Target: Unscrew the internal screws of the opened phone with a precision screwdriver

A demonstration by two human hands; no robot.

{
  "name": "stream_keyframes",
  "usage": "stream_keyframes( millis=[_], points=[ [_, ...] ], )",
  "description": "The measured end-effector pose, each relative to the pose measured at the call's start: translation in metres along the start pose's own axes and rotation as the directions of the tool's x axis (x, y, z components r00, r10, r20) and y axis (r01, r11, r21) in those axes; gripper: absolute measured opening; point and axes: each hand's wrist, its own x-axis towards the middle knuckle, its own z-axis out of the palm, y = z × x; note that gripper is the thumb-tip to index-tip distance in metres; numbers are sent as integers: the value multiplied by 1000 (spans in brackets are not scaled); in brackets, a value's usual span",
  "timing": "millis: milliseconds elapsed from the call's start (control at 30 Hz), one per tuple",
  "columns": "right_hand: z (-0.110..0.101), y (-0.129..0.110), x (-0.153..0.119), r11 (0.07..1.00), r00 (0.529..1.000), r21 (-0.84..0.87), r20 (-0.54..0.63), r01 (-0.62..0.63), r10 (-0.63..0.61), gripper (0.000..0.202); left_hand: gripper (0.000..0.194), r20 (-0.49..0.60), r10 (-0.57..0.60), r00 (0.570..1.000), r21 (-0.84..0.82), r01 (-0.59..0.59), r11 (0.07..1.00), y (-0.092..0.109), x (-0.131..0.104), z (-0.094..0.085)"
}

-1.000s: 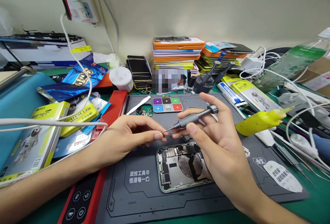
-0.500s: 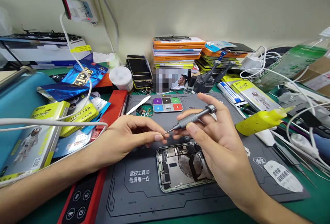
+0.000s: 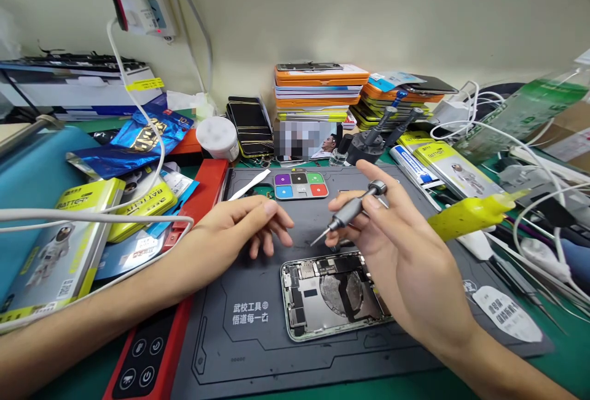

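My right hand [image 3: 401, 246] grips a grey screwdriver [image 3: 349, 212] between thumb and fingers, its thin tip pointing down and left above the mat. To the left hovers my left hand [image 3: 249, 222], fingers loosely curled and apart, with nothing visible between them. Below the hands an opened phone [image 3: 322, 320] lies on the grey mat [image 3: 258, 363], its inner parts and a round grey area showing. My right hand covers the phone's right end. Behind the hands sits a small tray with coloured squares [image 3: 301, 185], beside a white pry tool [image 3: 249, 184].
A red device [image 3: 184, 320] borders the mat on the left, near yellow battery boxes [image 3: 87, 203]. A yellow bottle [image 3: 470, 214] and tweezers [image 3: 516, 277] are at right. Behind stand a screwdriver holder [image 3: 364, 149], a white tub [image 3: 217, 137] and stacked orange cases [image 3: 320, 102].
My left hand has come away from the screwdriver tip, and its fingers have parted. The screwdriver has shifted slightly right in my right hand, and my right thumb has moved up along it.
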Motion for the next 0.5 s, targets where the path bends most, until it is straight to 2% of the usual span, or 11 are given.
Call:
stream_keyframes(
  millis=[67, 133, 200, 267, 333, 500],
  points=[
    [0, 3, -5, 981, 994, -162, 42, 105, -99, 47, 41, -27, -2, 1000, -29, 1, 1000, 0, 0, 1],
    [0, 9, -11, 912, 968, -327, 129, 247, -215, 53, 42, -30, -9, 1000, -27, 8, 1000, 1, 0, 1],
    [-1, 14, -17, 788, 909, -456, 262, 413, -325, 55, 42, -15, -14, 1000, -7, 14, 1000, 2, 0, 1],
    [-2, 19, -20, 650, 838, -531, 388, 544, -384, 58, 42, 7, -15, 1000, 13, 15, 1000, 2, 0, 1],
    [-3, 23, -20, 572, 796, -556, 461, 604, -393, 61, 42, 24, -11, 1000, 24, 11, 1000, 1, 0, 0],
    [-4, 30, -18, 568, 775, -538, 525, 622, -351, 65, 42, 34, -2, 999, 14, 1, 1000, 0, 0, -1]
  ],
)
